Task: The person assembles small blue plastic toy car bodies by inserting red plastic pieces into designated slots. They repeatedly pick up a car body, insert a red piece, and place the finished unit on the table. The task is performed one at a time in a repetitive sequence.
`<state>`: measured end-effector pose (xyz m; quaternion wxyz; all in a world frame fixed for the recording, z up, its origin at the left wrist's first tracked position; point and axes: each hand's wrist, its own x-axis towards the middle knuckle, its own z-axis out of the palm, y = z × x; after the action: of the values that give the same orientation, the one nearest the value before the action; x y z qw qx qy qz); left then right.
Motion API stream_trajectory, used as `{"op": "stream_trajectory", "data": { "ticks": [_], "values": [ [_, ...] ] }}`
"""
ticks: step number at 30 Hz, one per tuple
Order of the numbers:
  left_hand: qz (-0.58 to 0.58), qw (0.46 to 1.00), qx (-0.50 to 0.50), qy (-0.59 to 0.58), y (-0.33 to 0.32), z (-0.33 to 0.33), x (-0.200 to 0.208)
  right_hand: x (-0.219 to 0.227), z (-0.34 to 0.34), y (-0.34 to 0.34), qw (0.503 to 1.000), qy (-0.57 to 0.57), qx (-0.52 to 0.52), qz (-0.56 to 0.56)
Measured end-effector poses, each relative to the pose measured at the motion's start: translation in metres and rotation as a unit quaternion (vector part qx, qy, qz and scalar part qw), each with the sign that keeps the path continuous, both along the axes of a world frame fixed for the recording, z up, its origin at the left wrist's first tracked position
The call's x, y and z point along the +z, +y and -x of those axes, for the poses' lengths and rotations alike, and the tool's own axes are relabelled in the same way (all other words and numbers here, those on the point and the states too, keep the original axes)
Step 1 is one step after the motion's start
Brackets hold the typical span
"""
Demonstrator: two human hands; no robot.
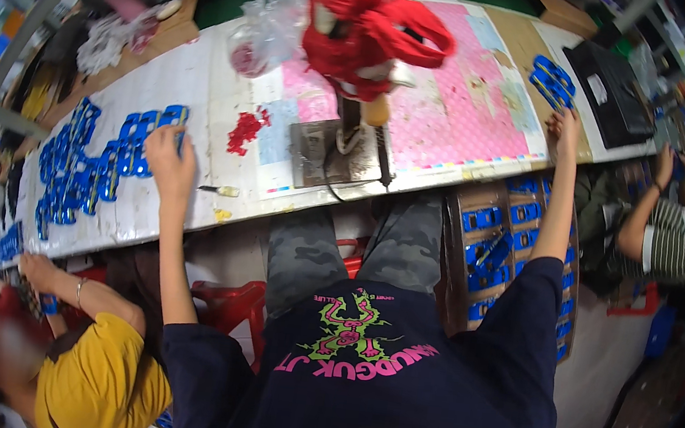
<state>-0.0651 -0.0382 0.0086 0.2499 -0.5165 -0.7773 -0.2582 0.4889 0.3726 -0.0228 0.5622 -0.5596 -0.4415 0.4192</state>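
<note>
My left hand point(168, 160) reaches over the left part of the table with its fingers bent round the end of a blue plastic piece, mostly hidden under them. Beside it spreads a large group of blue plastic pieces point(78, 173), shaped like small toy-car bodies. On the far right, my right hand point(565, 130) is just below a smaller cluster of blue pieces point(553, 82). Its fingers are loosely curled and apart, with nothing visible in them. Between my hands stands a bench press point(337, 149) with a metal base, its top wrapped in red cloth point(352, 27).
Small red parts point(246, 129) and a yellow-handled tool point(221, 191) lie left of the press. A black bin point(609, 97) is at the right. Below the table edge, a partitioned carton point(480, 205) holds blue pieces. Co-workers sit at left, in a yellow shirt point(95, 380), and right.
</note>
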Motion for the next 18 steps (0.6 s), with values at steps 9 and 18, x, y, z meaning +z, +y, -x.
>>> {"op": "stream_trajectory", "data": {
  "ticks": [9, 18],
  "values": [
    [0.021, 0.985, -0.1, -0.139, 0.0, -0.038, -0.006, -0.019, -0.011, 0.008, 1.0, -0.013, 0.021, 0.008],
    [0.015, 0.989, -0.034, -0.145, 0.006, -0.048, -0.021, -0.015, 0.028, -0.11, 0.964, 0.227, 0.134, 0.04]
  ]
}}
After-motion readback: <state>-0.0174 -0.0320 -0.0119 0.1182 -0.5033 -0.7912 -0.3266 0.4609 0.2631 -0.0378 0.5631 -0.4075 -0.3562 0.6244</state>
